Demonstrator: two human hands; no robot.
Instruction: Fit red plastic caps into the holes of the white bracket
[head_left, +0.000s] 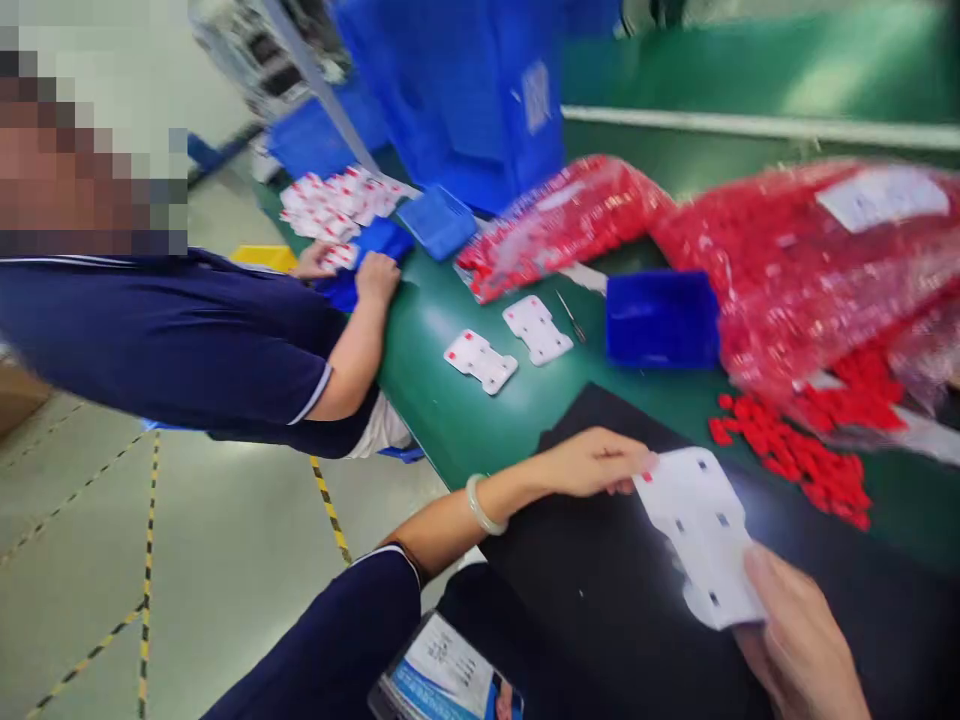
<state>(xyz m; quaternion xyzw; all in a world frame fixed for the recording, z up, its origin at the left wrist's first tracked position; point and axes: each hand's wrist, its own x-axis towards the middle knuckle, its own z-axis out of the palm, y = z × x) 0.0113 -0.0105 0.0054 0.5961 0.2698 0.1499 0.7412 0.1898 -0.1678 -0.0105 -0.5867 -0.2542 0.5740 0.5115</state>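
Observation:
A white plastic plate (701, 520) with notched sides and several small dark square holes is tilted above a black mat (592, 590). My right hand (806, 630) grips its lower right end, thumb on top. At its upper left corner, the closed fingers of my left hand (592, 462) pinch the edge beside a small red piece (647, 477). Whether another red piece is between those fingertips is hidden. Loose red pieces (802, 450) lie heaped to the right of the mat. Two similar white plates with red corners, one nearer (480, 362) and one farther (538, 330), rest on the green table.
A blue tray (661, 320) stands beyond the mat, with a thin screwdriver-like tool (572, 318) to its left. Bags of red pieces (832, 270) lie behind. At left, a co-worker's hands (377, 278) work near piled white plates (337, 205) and a large blue crate (457, 100).

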